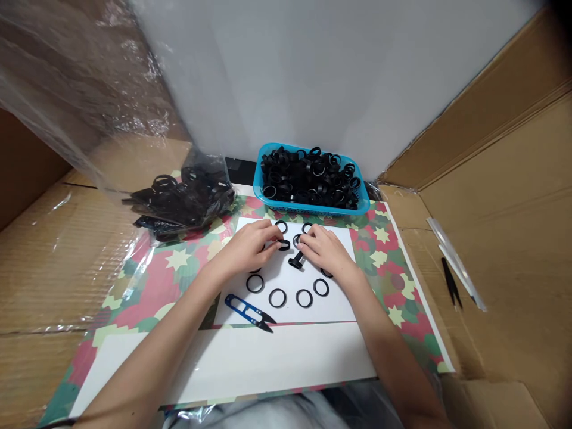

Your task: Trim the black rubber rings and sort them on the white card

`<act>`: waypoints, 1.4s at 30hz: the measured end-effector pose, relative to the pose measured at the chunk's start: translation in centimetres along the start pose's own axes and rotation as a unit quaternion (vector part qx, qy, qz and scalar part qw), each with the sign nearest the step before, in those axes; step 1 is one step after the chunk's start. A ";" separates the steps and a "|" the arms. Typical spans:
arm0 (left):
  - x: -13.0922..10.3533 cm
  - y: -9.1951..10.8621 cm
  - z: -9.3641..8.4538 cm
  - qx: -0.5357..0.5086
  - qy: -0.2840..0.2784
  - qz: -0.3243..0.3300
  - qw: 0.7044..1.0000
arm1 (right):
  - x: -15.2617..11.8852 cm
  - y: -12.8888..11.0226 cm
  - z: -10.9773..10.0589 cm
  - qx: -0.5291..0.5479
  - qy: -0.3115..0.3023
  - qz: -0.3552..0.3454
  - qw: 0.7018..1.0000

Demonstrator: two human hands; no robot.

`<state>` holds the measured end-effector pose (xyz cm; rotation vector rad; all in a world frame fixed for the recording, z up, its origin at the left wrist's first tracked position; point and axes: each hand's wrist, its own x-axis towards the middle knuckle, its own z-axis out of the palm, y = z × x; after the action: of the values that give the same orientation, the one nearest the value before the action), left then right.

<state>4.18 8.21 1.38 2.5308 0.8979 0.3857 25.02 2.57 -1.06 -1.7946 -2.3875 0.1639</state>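
My left hand (252,244) pinches a black ring (283,245) between its fingertips above the white sheet (286,274). To its right, my right hand (324,247) has its fingers closed at a dark piece with a round disc end (295,261), which points down and to the left. Another ring (297,241) shows at the right fingertips. Several black rings (277,298) lie flat on the sheet around both hands, some partly hidden by them. Blue thread snips (250,312) rest at the sheet's lower left edge.
Behind the sheet stands a blue basket (313,209) full of black rings. A clear plastic bag (187,202) of black parts is at the left. Black tweezers (451,283) and clear strips (456,262) lie at the right, near a cardboard wall (504,196).
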 end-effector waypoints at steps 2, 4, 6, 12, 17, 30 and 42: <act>0.0 -0.3 -0.3 -0.038 0.025 -0.033 0.998 | -0.1 -0.1 -0.2 0.011 -0.009 -0.006 1.000; 0.2 -0.4 -0.2 -0.049 0.043 -0.061 0.996 | -0.3 -0.2 -0.3 0.021 -0.021 -0.011 1.000; 0.7 -0.3 0.2 -0.040 0.053 -0.084 0.994 | -0.4 -0.3 -0.5 0.031 -0.037 -0.014 0.999; 2.9 0.7 1.6 0.006 0.063 -0.128 0.990 | -0.6 -0.5 -0.7 0.050 -0.058 -0.031 0.997; 4.2 1.5 2.3 0.054 0.047 -0.137 0.988 | -0.6 -0.6 -0.5 0.033 -0.041 -0.039 0.998; 0.0 2.9 1.7 0.175 -0.023 -0.097 0.980 | -0.6 -0.7 -0.2 0.031 -0.022 -0.043 0.998; 0.2 3.3 2.5 0.217 -0.048 -0.100 0.970 | -0.7 -0.7 -0.2 0.019 -0.027 -0.046 0.998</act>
<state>7.09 5.33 0.78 2.7753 1.3042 -0.0011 24.60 1.73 -0.81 -1.6804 -2.4807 0.2463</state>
